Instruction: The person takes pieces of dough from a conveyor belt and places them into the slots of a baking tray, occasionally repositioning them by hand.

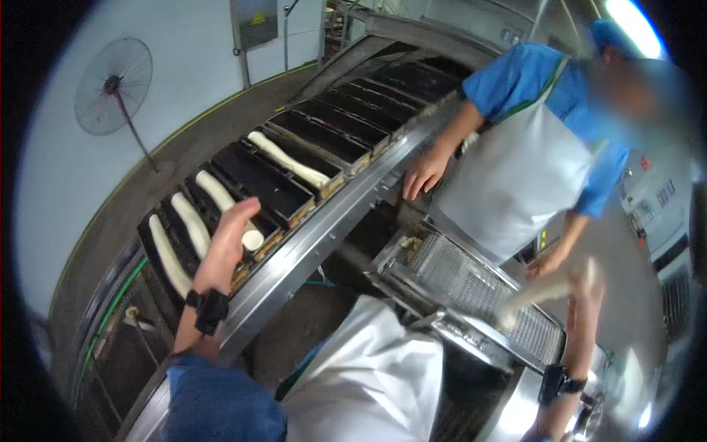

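Note:
Over the dark baking tins [267, 183] on the left, my left hand [234, 225] is held with its fingers stretched out, beside the near end of a pale dough roll [215, 190]. More long dough rolls lie in neighbouring tins, one [289, 159] farther along and others [169, 254] to the near left. At the right, my right hand [585, 283] is blurred by motion and closed on a long pale dough strip [541, 293], which hangs over a perforated metal tray [471, 274]. Small dough scraps [412, 243] lie at the tray's far left end.
A co-worker in a white apron [508, 177] stands across the tray, one hand [426, 173] near the metal rail [324, 228] and the other [543, 265] by the tray's far edge. A standing fan [113, 85] is by the wall at the back left.

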A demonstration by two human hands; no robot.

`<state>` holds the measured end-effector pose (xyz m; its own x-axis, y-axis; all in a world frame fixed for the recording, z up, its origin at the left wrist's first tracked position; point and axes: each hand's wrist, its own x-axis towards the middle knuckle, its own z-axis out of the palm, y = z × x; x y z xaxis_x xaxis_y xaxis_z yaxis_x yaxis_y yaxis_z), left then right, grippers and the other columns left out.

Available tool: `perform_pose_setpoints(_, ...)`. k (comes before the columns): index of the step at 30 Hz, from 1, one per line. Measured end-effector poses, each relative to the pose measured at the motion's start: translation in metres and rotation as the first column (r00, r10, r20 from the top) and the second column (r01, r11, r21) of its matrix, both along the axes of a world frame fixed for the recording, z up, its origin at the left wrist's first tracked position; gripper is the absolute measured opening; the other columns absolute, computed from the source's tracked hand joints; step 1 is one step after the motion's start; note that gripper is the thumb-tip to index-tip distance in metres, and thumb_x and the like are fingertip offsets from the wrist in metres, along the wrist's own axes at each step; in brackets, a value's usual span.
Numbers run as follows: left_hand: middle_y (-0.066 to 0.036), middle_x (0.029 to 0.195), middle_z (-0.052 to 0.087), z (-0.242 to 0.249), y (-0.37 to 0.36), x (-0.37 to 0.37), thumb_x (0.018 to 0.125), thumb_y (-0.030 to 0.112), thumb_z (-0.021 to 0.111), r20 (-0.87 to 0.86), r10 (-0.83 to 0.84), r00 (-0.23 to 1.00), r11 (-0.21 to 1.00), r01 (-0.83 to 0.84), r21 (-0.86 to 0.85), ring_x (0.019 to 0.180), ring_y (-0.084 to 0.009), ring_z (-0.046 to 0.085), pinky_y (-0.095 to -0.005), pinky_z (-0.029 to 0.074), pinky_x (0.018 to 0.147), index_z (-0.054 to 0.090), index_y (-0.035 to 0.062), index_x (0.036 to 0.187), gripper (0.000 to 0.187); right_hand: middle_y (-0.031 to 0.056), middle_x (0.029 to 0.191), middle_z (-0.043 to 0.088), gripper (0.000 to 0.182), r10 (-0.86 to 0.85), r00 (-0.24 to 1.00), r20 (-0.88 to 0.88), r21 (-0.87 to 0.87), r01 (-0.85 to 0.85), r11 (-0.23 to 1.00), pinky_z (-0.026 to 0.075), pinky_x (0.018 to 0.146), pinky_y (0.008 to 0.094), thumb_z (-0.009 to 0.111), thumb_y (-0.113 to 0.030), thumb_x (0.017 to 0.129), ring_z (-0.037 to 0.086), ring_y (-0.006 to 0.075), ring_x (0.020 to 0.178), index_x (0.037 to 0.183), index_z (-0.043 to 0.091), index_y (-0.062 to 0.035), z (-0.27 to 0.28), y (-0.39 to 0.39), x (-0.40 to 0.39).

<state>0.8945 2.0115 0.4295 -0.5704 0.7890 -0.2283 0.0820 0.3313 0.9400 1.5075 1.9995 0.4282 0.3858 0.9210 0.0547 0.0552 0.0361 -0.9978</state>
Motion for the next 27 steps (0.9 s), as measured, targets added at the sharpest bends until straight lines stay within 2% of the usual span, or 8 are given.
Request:
perform_pose_setpoints(2,-0.016,0.142,0.048,-0.006,0.006,0.011,0.084,0.029,0.070,-0.041,0.000,0.999,1.000,0.000,-0.008,0.138,-0.0303,0.033,-0.0434,0.023,0.112,0.057,0.0052,0.131,0.054,0.0091,0.116,0.057,0.057,0.266,0.961,-0.079,0.073,-0.261,0.963,0.052,0.093,0.0375,0.067,-0.024,0.090,0.060,0.0206,0.106,0.133,0.042,0.0050,0.050,0.029,-0.031)
perform_pose_setpoints(7,-0.014,0.137,0.051,-0.006,0.013,0.014,0.085,0.022,0.069,0.143,0.153,0.978,0.985,-0.163,0.055,0.129,-0.0282,0.042,-0.0434,0.032,0.108,0.057,0.0052,0.130,0.049,0.0294,0.142,0.041,0.091,0.788,0.543,-0.291,0.501,-0.615,0.609,0.046,0.104,0.0481,0.072,-0.042,0.083,0.048,0.0407,0.129,0.146,0.027,0.0065,0.095,0.081,-0.147)
perform_pose_setpoints(13,-0.012,0.129,0.053,-0.022,0.020,0.007,0.075,-0.001,0.062,0.126,0.298,0.946,0.938,-0.315,0.143,0.119,-0.0272,0.050,-0.0359,0.042,0.099,0.059,0.0040,0.126,0.051,0.0313,0.148,0.033,0.100,0.906,0.352,-0.235,0.595,-0.685,0.421,0.044,0.104,0.0503,0.079,-0.037,0.077,0.042,0.0435,0.133,0.150,0.023,0.0033,0.073,0.110,-0.175)
perform_pose_setpoints(15,-0.012,0.128,0.053,-0.038,0.023,-0.010,0.066,-0.008,0.058,0.010,0.313,0.950,0.934,-0.310,0.177,0.120,-0.0277,0.050,-0.0350,0.041,0.101,0.058,0.0046,0.127,0.062,0.0311,0.146,0.036,0.097,0.856,0.455,-0.244,0.489,-0.705,0.514,0.045,0.104,0.0499,0.080,-0.036,0.076,0.042,0.0436,0.133,0.148,0.028,0.0029,0.050,0.123,-0.154)
perform_pose_setpoints(18,-0.019,0.135,0.050,-0.064,0.025,-0.031,0.065,-0.010,0.059,-0.730,-0.058,0.681,0.998,0.034,-0.047,0.129,-0.0391,0.043,-0.0395,0.034,0.110,0.058,0.0058,0.125,0.062,0.0258,0.141,0.046,0.082,0.760,0.590,-0.273,0.319,-0.690,0.650,0.046,0.102,0.0469,0.077,-0.033,0.079,0.045,0.0380,0.132,0.142,0.040,0.0034,-0.005,0.136,-0.097)
perform_pose_setpoints(21,-0.025,0.146,0.039,-0.015,0.049,0.055,0.068,-0.007,0.060,-0.946,-0.155,0.285,0.921,-0.304,-0.243,0.139,-0.0430,0.031,-0.0453,0.023,0.117,0.057,0.0095,0.126,0.061,0.0190,0.138,0.052,0.066,0.625,0.748,-0.223,0.116,-0.616,0.779,0.046,0.103,0.0402,0.071,-0.026,0.085,0.052,0.0288,0.127,0.139,0.045,0.0026,-0.049,0.137,-0.023)
perform_pose_setpoints(25,-0.018,0.138,0.051,-0.032,0.096,0.060,0.071,-0.013,0.057,-0.744,-0.038,0.667,0.973,0.193,0.123,0.133,-0.0337,0.045,-0.0405,0.034,0.113,0.060,0.0089,0.121,0.054,0.0183,0.137,0.052,0.055,0.170,0.985,0.007,-0.223,-0.164,0.961,0.046,0.102,0.0416,0.067,-0.012,0.088,0.052,0.0286,0.125,0.137,0.047,0.0026,-0.166,0.093,0.080)
perform_pose_setpoints(27,-0.017,0.133,0.055,-0.047,0.130,0.086,0.073,-0.013,0.056,-0.722,-0.173,0.670,0.935,0.343,0.094,0.128,-0.0323,0.050,-0.0373,0.038,0.110,0.063,0.0085,0.117,0.050,0.0224,0.140,0.046,0.055,0.102,0.881,0.462,-0.409,0.110,0.906,0.042,0.105,0.0440,0.066,-0.010,0.088,0.047,0.0338,0.130,0.136,0.046,0.0041,-0.198,0.061,0.123)
